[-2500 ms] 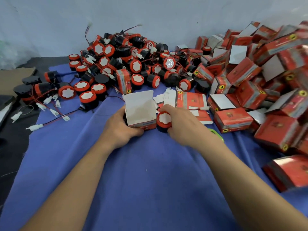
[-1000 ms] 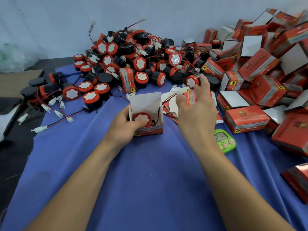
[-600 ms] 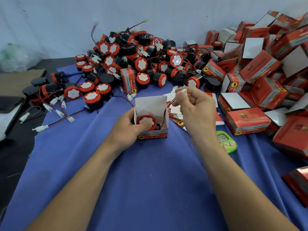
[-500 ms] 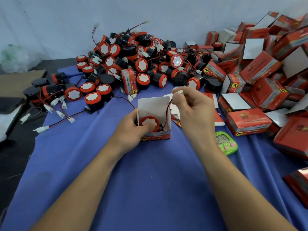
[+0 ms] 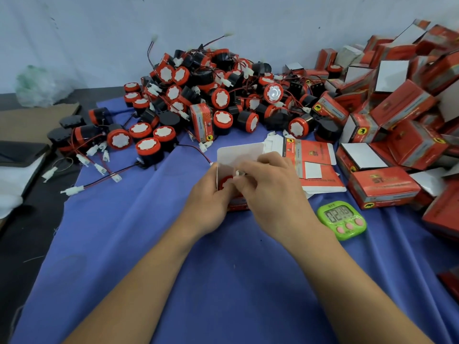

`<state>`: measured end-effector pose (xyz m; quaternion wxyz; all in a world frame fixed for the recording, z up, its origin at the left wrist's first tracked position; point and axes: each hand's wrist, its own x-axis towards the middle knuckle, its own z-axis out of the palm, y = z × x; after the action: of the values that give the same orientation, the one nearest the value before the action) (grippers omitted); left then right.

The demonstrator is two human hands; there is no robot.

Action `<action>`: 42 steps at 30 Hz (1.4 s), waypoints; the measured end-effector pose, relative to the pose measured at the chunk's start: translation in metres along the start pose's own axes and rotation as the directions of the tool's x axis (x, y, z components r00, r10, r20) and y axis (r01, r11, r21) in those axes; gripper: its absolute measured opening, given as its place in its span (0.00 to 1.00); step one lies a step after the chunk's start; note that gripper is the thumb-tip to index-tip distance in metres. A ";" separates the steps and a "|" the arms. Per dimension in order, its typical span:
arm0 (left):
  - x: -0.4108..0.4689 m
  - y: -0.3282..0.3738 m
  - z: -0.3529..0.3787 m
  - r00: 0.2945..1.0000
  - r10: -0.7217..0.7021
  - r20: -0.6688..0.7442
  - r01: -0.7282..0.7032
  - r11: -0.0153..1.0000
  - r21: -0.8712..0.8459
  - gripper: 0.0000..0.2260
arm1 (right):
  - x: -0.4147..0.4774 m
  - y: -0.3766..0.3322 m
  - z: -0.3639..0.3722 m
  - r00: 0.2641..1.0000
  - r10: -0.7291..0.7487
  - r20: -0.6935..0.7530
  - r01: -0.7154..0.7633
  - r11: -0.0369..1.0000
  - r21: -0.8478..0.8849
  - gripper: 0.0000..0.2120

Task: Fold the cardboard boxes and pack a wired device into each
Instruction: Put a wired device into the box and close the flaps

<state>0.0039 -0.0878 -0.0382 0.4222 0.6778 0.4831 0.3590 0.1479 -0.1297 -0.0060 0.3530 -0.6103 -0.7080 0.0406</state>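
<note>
Open box (image 5: 239,155), probably light, easily crushed card, stood mid-tabletop (image 5: 223,281) with the device (image 5: 224,182) inside. Left hand (image 5: 207,203) gripped its side wall, the safest hold; right hand (image 5: 272,194) pinched the wire's connector (image 5: 237,173).

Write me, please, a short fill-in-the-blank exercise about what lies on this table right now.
1. The left hand holds an open box on a ____ cloth.
2. The right hand pinches a small ____ connector at that box's opening.
3. The timer to the right of both hands is ____.
Missing words: blue; white; green.
</note>
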 end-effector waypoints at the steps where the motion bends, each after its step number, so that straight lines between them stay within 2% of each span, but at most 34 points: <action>1: 0.000 0.000 0.000 1.000 0.001 -0.006 -0.001 1.000 0.000 0.06 | 0.000 0.000 0.001 1.000 -0.013 -0.001 0.013 0.996 -0.089 0.06; 3: 0.000 0.000 -0.001 1.000 -0.004 -0.018 0.004 1.000 -0.006 0.06 | -0.002 0.000 0.002 0.995 -0.090 -0.054 0.073 0.966 -0.250 0.05; 5: -0.001 0.002 0.000 0.999 -0.019 -0.033 0.019 1.000 0.002 0.08 | -0.003 0.003 0.002 0.988 -0.126 -0.087 0.091 0.940 -0.327 0.06; 9: -0.003 0.004 0.000 0.999 -0.047 -0.026 0.048 0.999 0.013 0.13 | -0.006 0.008 -0.003 0.995 -0.104 -0.008 0.097 0.945 -0.311 0.13; 12: -0.004 0.003 -0.002 0.998 -0.058 -0.023 0.059 0.998 0.014 0.13 | -0.006 0.007 -0.010 0.995 -0.100 0.006 0.096 0.936 -0.339 0.11; 14: -0.004 0.001 -0.003 0.998 -0.064 -0.027 0.064 0.998 0.025 0.13 | -0.008 0.001 -0.017 0.994 -0.090 0.057 0.105 0.902 -0.418 0.09; 16: -0.004 -0.001 -0.003 0.998 -0.059 -0.032 0.060 0.997 0.038 0.14 | -0.007 -0.008 -0.022 0.983 -0.069 0.170 0.150 0.836 -0.527 0.28; 17: -0.003 -0.002 -0.003 0.998 -0.055 -0.035 0.056 0.998 0.041 0.14 | -0.005 -0.011 -0.024 0.974 -0.065 0.216 0.180 0.802 -0.569 0.31; 21: -0.003 -0.003 -0.001 0.997 -0.052 -0.054 0.054 0.998 0.040 0.14 | 0.005 -0.018 -0.033 0.886 0.040 0.462 0.283 0.742 -0.608 0.15; 24: -0.003 -0.003 -0.001 0.997 -0.053 -0.060 0.056 0.997 0.052 0.14 | 0.007 -0.016 -0.039 0.822 0.069 0.565 0.332 0.749 -0.574 0.06; 25: -0.003 -0.003 -0.001 0.997 -0.057 -0.057 0.060 0.997 0.048 0.14 | 0.007 -0.016 -0.040 0.808 0.076 0.584 0.334 0.758 -0.560 0.05; 30: -0.003 -0.002 -0.003 0.998 -0.064 -0.012 0.065 0.997 0.032 0.17 | 0.024 -0.008 -0.045 0.755 0.065 0.653 0.359 0.792 -0.494 0.12; 32: -0.001 -0.002 -0.006 0.998 -0.063 0.022 0.063 0.998 0.022 0.17 | 0.036 -0.006 -0.041 0.795 0.082 0.601 0.252 0.857 -0.450 0.15; 34: 0.002 -0.002 -0.008 0.997 -0.062 0.052 0.061 0.998 0.022 0.17 | 0.044 -0.001 -0.033 0.881 0.129 0.455 0.046 0.934 -0.354 0.17; 36: 0.004 -0.003 -0.009 0.996 -0.061 0.065 0.060 0.998 0.016 0.16 | 0.044 0.004 -0.025 0.934 0.184 0.307 -0.106 0.962 -0.252 0.15; 40: 0.007 -0.006 -0.007 0.998 -0.040 0.043 0.039 0.999 0.020 0.13 | 0.031 0.007 -0.008 0.993 0.114 0.026 -0.098 0.935 -0.342 0.07; 42: 0.007 -0.007 -0.006 0.999 -0.039 0.022 0.038 0.998 0.041 0.13 | 0.026 0.007 -0.006 0.998 0.060 0.014 -0.051 0.926 -0.374 0.09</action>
<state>-0.0022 -0.0781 -0.0421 0.4207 0.6808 0.4986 0.3331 0.1571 -0.1070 0.0064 0.2201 -0.6855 -0.6897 -0.0771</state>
